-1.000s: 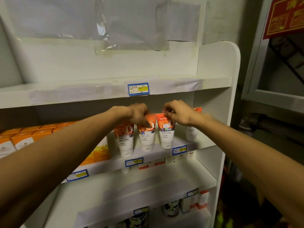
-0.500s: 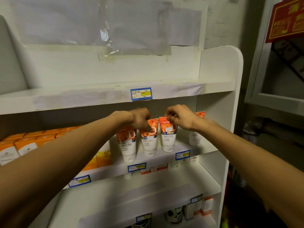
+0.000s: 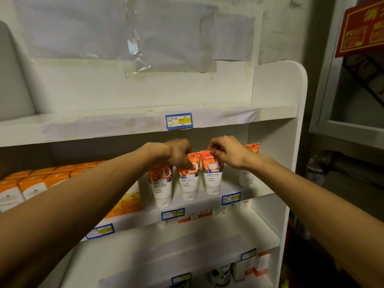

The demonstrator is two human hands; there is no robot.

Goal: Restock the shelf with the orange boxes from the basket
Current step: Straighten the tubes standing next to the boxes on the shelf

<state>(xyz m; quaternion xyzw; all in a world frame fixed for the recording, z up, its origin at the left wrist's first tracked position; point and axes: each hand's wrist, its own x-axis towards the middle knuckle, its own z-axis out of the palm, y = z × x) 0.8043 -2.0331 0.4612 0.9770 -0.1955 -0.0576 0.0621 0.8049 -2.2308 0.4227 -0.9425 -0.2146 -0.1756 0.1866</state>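
Shelf unit: white wooden shelf unit, several tiers.
Middle tier, left: row of orange-and-white cardboard boxes.
Middle tier, centre: orange-and-white plastic tubes standing on their caps.
Left hand: fingers curled, pinching the second tube.
Right hand: fingers curled, pinching the third tube.
Basket: out of view.

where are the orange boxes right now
In the head view, the orange boxes stand in rows at the left of the middle shelf, beside the tubes.
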